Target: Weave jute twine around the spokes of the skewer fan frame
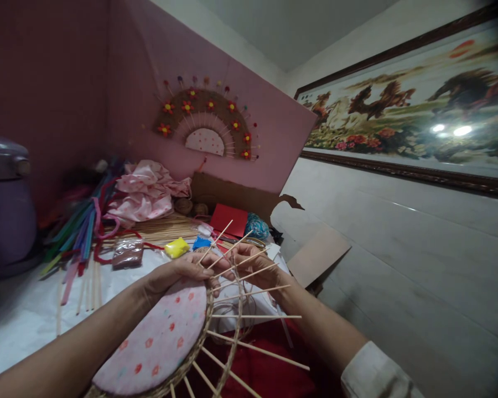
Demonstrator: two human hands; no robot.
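Note:
A half-round panel (161,337) covered in pink floral cloth, edged with braided twine, lies tilted in front of me. Thin wooden sticks (274,354) fan out from its curved edge, and a twine strand (237,326) crosses them partway out. My left hand (186,271) grips the panel's upper edge near the top sticks, fingers closed. On the other side of the sticks, my right hand (247,262) pinches the twine strand by the upper sticks. Loose twine hangs below my right hand.
Behind my hands lie yellow clay (176,247), a brown packet (128,253), red card (228,220), crumpled pink cloth (143,190), wooden sticks and pipe cleaners (81,232). A purple appliance (6,204) stands left. A similar decorated half-round (205,141) hangs on the pink board.

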